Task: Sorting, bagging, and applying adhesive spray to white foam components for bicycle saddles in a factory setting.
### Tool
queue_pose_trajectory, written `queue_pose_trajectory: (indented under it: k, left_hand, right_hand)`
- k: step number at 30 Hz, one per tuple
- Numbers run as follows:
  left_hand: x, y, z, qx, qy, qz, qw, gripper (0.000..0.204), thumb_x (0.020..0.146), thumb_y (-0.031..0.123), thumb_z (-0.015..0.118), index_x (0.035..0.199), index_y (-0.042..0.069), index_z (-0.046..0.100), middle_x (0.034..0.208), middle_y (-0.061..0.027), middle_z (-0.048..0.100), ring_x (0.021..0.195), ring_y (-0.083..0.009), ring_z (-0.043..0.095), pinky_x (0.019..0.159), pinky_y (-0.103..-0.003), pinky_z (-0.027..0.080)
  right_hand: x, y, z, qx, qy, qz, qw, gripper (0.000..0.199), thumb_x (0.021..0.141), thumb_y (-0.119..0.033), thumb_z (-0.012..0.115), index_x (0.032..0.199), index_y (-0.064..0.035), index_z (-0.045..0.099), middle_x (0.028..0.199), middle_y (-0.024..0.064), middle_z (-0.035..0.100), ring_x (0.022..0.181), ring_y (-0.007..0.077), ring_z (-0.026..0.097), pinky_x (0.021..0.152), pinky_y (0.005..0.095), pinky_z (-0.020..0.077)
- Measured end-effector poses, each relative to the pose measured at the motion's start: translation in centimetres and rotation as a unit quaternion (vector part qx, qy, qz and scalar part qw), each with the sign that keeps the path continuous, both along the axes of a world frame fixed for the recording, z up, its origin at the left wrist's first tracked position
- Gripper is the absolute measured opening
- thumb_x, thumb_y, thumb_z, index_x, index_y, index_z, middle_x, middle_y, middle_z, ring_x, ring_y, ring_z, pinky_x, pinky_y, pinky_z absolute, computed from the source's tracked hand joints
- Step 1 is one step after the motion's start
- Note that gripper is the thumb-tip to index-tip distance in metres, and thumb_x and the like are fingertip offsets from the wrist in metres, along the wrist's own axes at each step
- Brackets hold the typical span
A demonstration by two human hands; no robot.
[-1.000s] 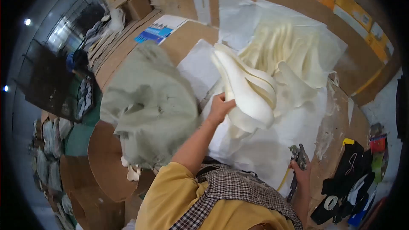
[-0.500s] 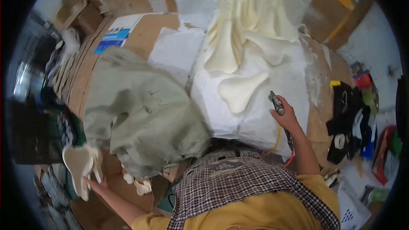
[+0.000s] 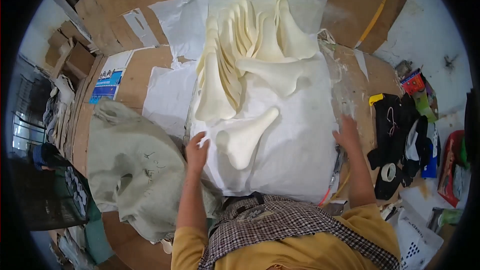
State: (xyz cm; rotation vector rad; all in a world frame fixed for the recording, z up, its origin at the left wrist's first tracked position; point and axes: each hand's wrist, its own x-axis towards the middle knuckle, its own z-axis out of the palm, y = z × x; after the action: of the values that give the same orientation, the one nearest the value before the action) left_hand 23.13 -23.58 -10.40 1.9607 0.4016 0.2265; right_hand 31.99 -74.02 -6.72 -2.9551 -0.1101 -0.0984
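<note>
A white plastic sheet (image 3: 295, 155) spread over the cardboard-covered desk (image 3: 145, 75) is being pinched at its left edge by the left hand (image 3: 196, 151), while the open right hand (image 3: 347, 132) is being pressed flat on its right edge. A cream foam saddle-shaped piece (image 3: 245, 137) is lying between them.

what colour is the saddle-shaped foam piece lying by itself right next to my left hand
The lone foam piece is cream, a pale off-white; the head view shows it.
</note>
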Motion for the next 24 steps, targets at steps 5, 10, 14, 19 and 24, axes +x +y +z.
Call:
queue_pose_trajectory:
  k: [5, 10, 14, 19, 24]
  left_hand:
    - [4.5, -5.7, -4.4, 0.205, 0.042, -0.068, 0.976, 0.033, 0.073, 0.011, 0.063, 0.105, 0.004, 0.061, 0.104, -0.0191, 0.058, 0.094, -0.0353, 0.056, 0.083, -0.039, 0.046]
    - [2.5, -7.4, -1.1, 0.204, 0.184, -0.181, 0.944, 0.025, 0.076, 0.016, 0.061, 0.1, 0.007, 0.063, 0.091, -0.0139, 0.056, 0.083, -0.0318, 0.057, 0.074, -0.041, 0.046]
    - [-2.9, -4.7, 5.0, 0.08, 0.115, -0.026, 0.99, 0.024, 0.081, 0.012, 0.06, 0.102, 0.002, 0.061, 0.087, -0.0102, 0.055, 0.076, -0.0244, 0.057, 0.068, -0.032, 0.046]
    - [-12.1, 1.0, 8.1, 0.031, 0.044, 0.184, 0.981, 0.02, 0.085, 0.01, 0.058, 0.1, -0.002, 0.06, 0.084, -0.0054, 0.057, 0.075, -0.0135, 0.054, 0.065, -0.025, 0.044]
    - [-25.3, 8.6, 11.7, -0.132, -0.14, 0.566, 0.801, 0.018, 0.088, 0.017, 0.057, 0.095, 0.001, 0.059, 0.084, -0.0024, 0.061, 0.07, -0.0123, 0.055, 0.063, -0.024, 0.044]
  right_hand:
    - [15.1, 10.2, 1.9, 0.086, -0.242, 0.169, 0.951, 0.066, 0.066, -0.013, 0.069, 0.127, -0.0099, 0.043, 0.117, 0.0167, 0.048, 0.107, 0.0374, 0.043, 0.092, 0.0461, 0.0377]
    - [22.0, 11.9, 0.4, 0.052, -0.101, 0.194, 0.974, 0.052, 0.069, -0.007, 0.064, 0.12, -0.0126, 0.05, 0.109, 0.0122, 0.053, 0.096, 0.0332, 0.051, 0.079, 0.0413, 0.0459]
    - [21.9, 12.1, 0.5, 0.142, -0.154, 0.277, 0.938, 0.037, 0.074, -0.007, 0.063, 0.11, -0.0095, 0.057, 0.109, 0.0134, 0.055, 0.099, 0.0328, 0.054, 0.083, 0.0386, 0.0461]
    - [19.9, 14.0, -3.1, 0.37, 0.153, -0.04, 0.915, 0.051, 0.078, -0.02, 0.069, 0.122, -0.0024, 0.049, 0.097, 0.0113, 0.057, 0.087, 0.0197, 0.054, 0.074, 0.0299, 0.0455]
    - [15.8, 17.4, -4.4, 0.245, -0.104, 0.043, 0.963, 0.052, 0.08, -0.019, 0.066, 0.126, -0.0072, 0.046, 0.109, 0.0107, 0.051, 0.08, 0.018, 0.054, 0.071, 0.0307, 0.0463]
